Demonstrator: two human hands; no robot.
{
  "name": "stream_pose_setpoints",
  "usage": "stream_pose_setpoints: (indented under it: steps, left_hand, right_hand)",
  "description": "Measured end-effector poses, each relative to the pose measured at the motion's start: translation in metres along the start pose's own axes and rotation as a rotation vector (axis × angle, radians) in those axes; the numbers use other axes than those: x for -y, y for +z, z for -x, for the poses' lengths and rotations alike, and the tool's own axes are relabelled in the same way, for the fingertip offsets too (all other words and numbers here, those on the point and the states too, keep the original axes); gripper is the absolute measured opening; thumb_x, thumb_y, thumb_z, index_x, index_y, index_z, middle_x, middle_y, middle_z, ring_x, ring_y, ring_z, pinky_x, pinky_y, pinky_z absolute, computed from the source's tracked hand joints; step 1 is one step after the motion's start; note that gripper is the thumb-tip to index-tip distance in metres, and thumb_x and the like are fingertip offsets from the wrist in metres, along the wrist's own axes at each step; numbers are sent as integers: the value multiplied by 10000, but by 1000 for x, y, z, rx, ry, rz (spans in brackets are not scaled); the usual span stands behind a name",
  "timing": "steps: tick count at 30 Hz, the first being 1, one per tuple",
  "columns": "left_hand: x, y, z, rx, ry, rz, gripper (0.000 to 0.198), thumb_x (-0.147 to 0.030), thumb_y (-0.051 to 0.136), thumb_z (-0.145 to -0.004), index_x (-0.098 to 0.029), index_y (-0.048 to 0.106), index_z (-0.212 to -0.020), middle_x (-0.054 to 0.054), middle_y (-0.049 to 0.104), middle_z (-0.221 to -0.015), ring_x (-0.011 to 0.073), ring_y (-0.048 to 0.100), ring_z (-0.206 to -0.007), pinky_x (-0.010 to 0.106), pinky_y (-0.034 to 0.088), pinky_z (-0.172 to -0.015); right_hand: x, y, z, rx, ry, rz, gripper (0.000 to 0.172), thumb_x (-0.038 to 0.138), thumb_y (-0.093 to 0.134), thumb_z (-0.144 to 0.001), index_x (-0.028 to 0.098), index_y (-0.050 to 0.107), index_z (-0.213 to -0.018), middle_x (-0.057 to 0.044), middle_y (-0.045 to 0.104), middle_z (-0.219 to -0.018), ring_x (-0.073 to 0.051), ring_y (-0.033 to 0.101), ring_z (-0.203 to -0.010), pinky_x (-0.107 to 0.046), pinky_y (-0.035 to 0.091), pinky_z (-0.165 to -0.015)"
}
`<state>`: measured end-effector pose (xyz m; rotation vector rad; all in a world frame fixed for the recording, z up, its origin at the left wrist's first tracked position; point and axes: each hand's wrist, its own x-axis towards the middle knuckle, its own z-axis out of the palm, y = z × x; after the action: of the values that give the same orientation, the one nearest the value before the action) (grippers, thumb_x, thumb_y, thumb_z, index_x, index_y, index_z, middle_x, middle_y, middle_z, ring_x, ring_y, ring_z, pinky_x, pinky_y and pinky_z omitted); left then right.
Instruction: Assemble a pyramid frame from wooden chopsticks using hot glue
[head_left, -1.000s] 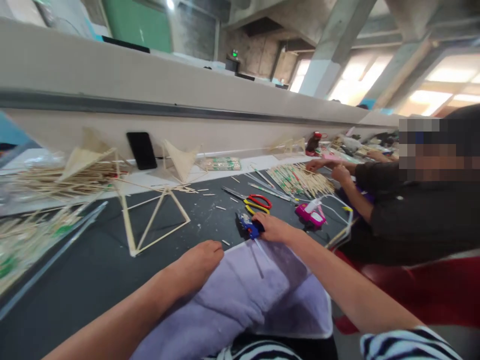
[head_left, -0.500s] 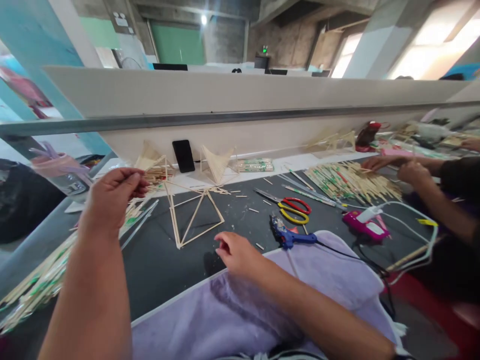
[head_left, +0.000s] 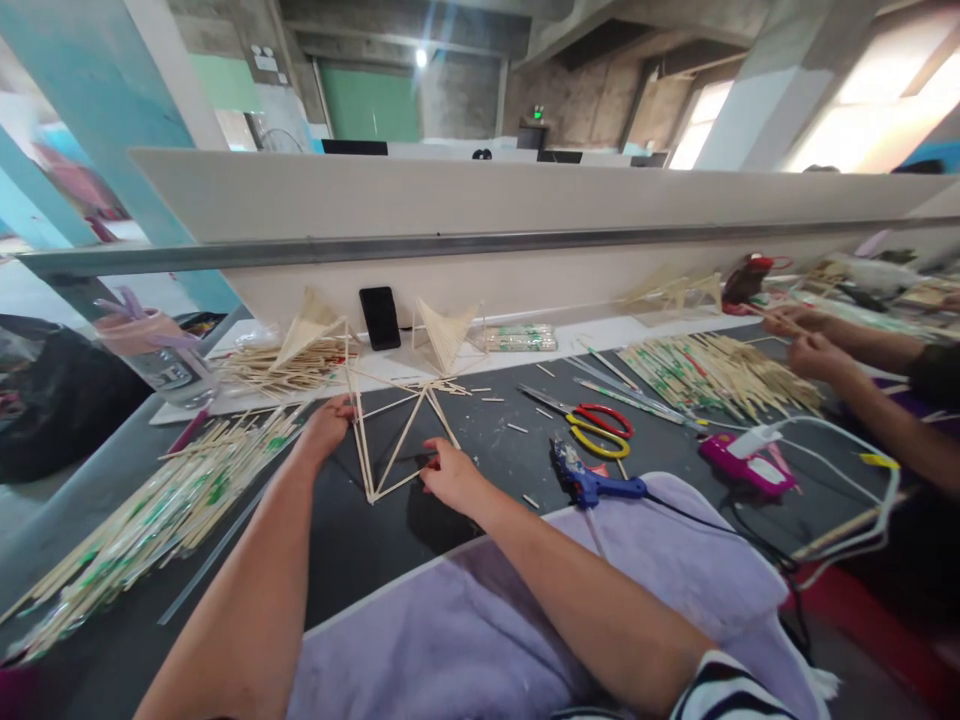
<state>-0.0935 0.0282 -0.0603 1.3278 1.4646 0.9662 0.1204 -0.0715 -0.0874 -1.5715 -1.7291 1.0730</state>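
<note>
A frame of thin wooden sticks (head_left: 400,441) stands on the dark tabletop in front of me, its sticks joined into triangles. At its left side, my left hand (head_left: 327,432) has its fingertips closed on the upright sticks. My right hand (head_left: 451,478) pinches the low front stick near the frame's right corner; the fingertips are partly hidden. Close by on the right lie scissors (head_left: 600,430) with one red and one yellow handle, and a blue glue gun (head_left: 596,482) with a black cord.
Bagged wooden sticks (head_left: 187,485) lie at left, beside a pink-rimmed cup (head_left: 154,350). Behind stand a black phone (head_left: 379,318) and a finished stick model (head_left: 446,335). At right are a stick pile (head_left: 712,370), a magenta power strip (head_left: 742,468) and a co-worker's hands (head_left: 814,345).
My left hand has come down from above the bagged sticks to the frame's left side. My right hand has closed on its front stick. The view has shifted slightly.
</note>
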Motion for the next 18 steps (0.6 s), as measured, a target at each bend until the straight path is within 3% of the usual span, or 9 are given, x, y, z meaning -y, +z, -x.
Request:
stream_pose_setpoints:
  steps: [3,6,9,11,13,15,18]
  left_hand:
    - [-5,-8,4,76,-30,19,400,-53,576,-550,-148,592,-939,29,682,-693,206,645,-737,264,511,-611]
    - [-12,-18,16,233,-126,36,389,-70,633,-549,-136,584,-929,47,685,-719,178,653,-654,275,532,-613]
    - [-20,-27,32,465,-266,35,370,-142,687,-598,-145,572,-949,79,688,-778,187,669,-677,283,545,-624]
    - [-23,-29,37,556,-301,31,331,-186,683,-639,-156,563,-946,82,683,-795,189,671,-691,265,542,-593]
    - [-23,-28,38,547,-275,36,340,-187,677,-642,-171,553,-959,61,672,-788,174,663,-659,239,530,-542]
    - [-21,-24,33,450,-190,51,411,-148,680,-611,-176,545,-998,45,660,-808,153,650,-616,229,525,-512]
    - [-16,-17,23,327,-97,77,476,-98,668,-590,-165,538,-1043,42,643,-882,133,642,-615,232,538,-528]
  right_hand:
    - [-5,-13,0,35,86,-144,502,139,523,-749,172,428,-1241,-17,649,-737,-124,601,-542,-213,454,-459]
    - [-9,-37,1,-6,190,-224,462,150,536,-749,169,455,-1203,-8,629,-668,-117,561,-467,-205,434,-397]
    - [-16,-63,2,-105,232,-243,471,154,507,-762,165,416,-1224,-42,640,-768,-133,613,-588,-206,472,-441]
    - [-21,-75,2,-172,248,-241,507,154,467,-778,172,350,-1271,-71,636,-890,-140,632,-702,-213,499,-496]
    - [-25,-81,3,-235,253,-213,538,153,458,-778,178,320,-1297,-91,620,-978,-153,628,-780,-241,514,-557]
    - [-26,-83,8,-262,215,-102,586,152,501,-748,166,333,-1309,-108,602,-1040,-181,614,-858,-287,516,-650]
    - [-22,-76,21,-165,68,147,767,218,630,-667,140,302,-1356,-143,547,-1162,-234,556,-1026,-345,468,-825]
